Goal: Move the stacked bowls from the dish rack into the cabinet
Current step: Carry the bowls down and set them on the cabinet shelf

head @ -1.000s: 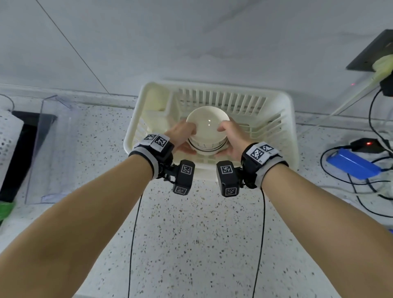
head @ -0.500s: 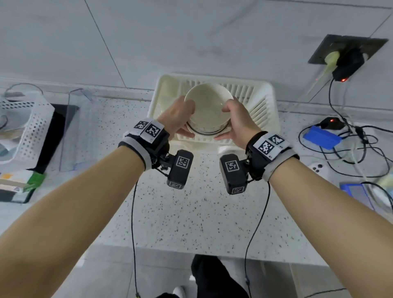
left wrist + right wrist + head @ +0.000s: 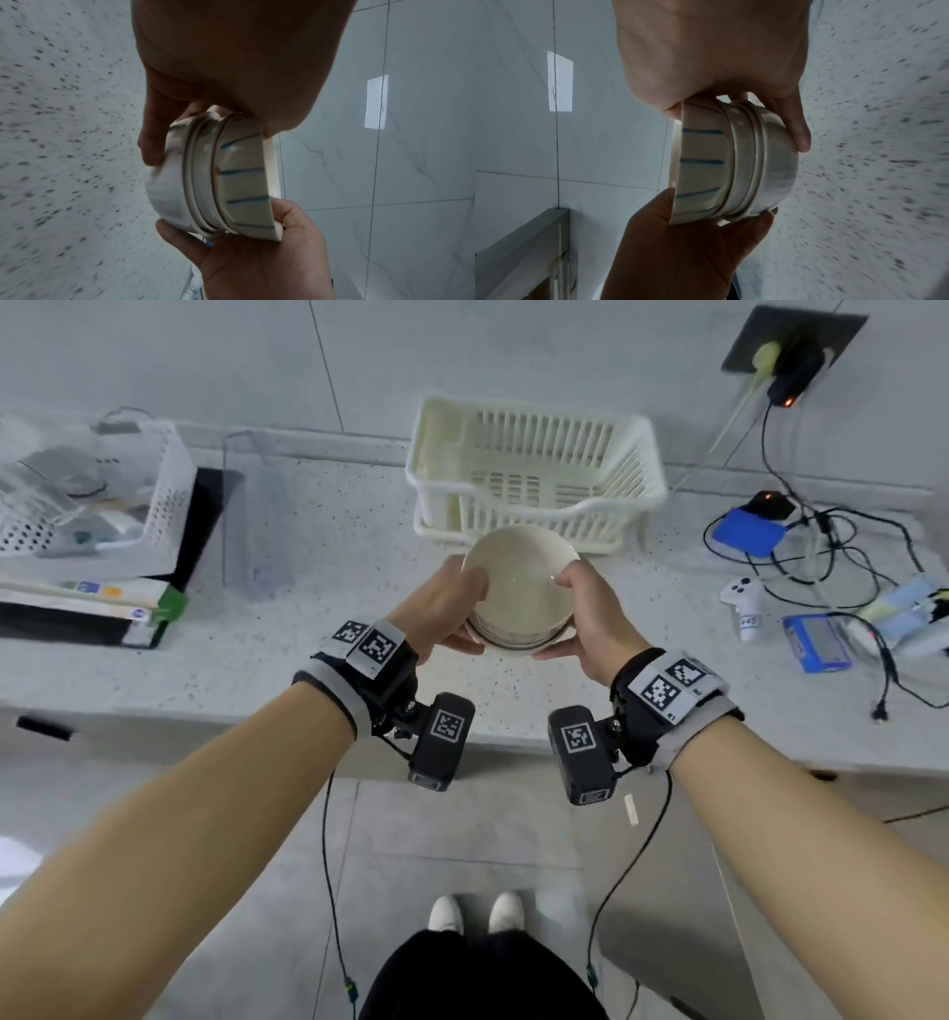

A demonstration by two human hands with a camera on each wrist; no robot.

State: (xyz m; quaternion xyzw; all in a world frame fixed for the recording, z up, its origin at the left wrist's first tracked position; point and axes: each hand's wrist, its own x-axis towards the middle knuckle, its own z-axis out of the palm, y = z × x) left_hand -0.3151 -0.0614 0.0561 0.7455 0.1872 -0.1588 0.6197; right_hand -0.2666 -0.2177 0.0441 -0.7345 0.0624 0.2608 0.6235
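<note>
**Two hands carry the bowl stack above the counter's front edge**

One speckled stone counter (image 3: 267, 660) runs across the head view, backed by a wall of large grey tiles (image 3: 154, 356). The cream dish rack (image 3: 534, 469) stands at the back of the counter against that wall. To the left sit a white perforated basket (image 3: 92, 490) and a pile of flat boxes (image 3: 87, 608); to the right lie a blue pack (image 3: 748, 534), a white controller (image 3: 744, 608) and a tangle of black cables (image 3: 842, 557) leading up to a wall socket (image 3: 791, 346). Below the counter edge the floor is grey tile, where a pair of white shoes (image 3: 475, 911) shows.

The stacked bowls (image 3: 518, 588) are out of the rack, held in the air in front of it over the near part of the counter. The left hand (image 3: 441, 608) grips the stack's left side, thumb at the top rim and fingers curled under the base. The right hand (image 3: 590, 613) mirrors it on the right side. In the wrist views the stack (image 3: 221, 182) shows blue stripes on the upper bowl's wall and several nested rims, with fingertips (image 3: 800, 138) pressed on the lowest bowl.

Both forearms reach forward from the lower corners, wrists level and close together, palms facing each other across the bowls.
</note>
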